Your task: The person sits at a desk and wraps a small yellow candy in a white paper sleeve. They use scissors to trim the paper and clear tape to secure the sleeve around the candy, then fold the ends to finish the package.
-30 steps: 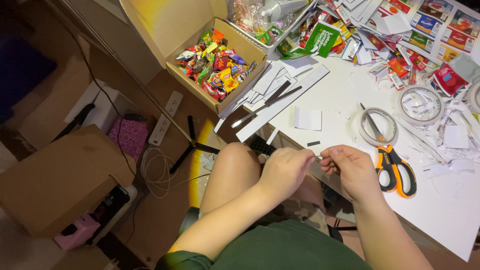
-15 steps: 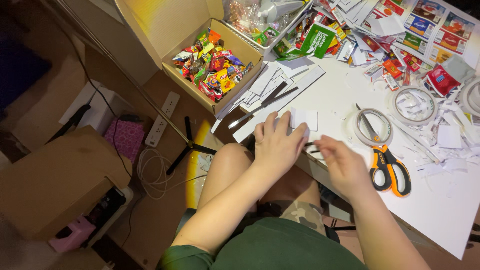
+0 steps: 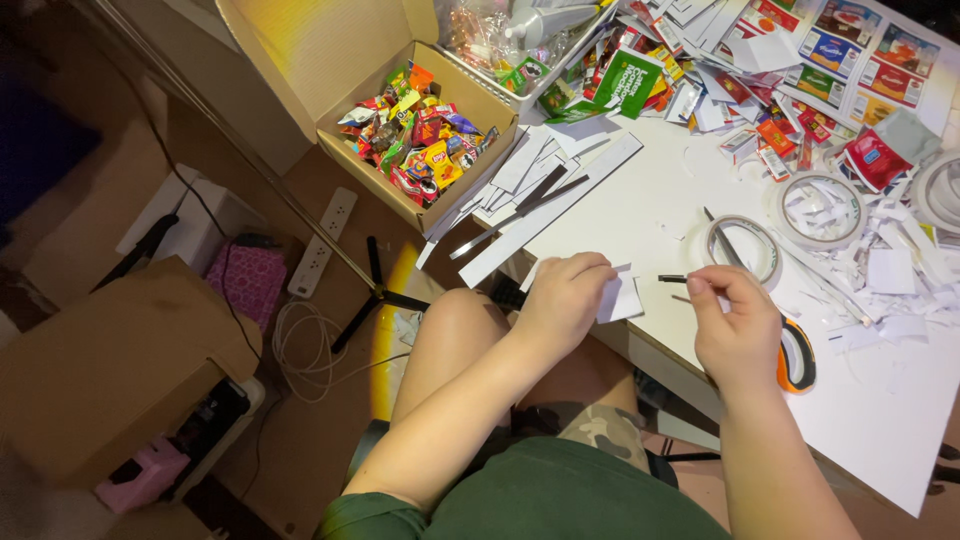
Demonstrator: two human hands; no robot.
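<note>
— What do the hands hold at the white table (image 3: 640,190)?

— The left hand (image 3: 566,300) grips a small white paper card (image 3: 622,298) at the table's near edge. The right hand (image 3: 735,325) pinches a thin dark strip (image 3: 672,279) between fingertips, just beside the card.

— And around them?

— Orange-handled scissors (image 3: 797,358) lie under the right wrist, a tape roll (image 3: 745,250) just beyond. A cardboard box (image 3: 420,135) of bright sweets sits at the far left corner.

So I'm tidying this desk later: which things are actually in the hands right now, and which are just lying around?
In hand:
left hand on the white paper piece
right hand pinching a small dark strip

Lying about:
orange-handled scissors
tape rolls
box of wrapped sweets
paper scraps
</note>
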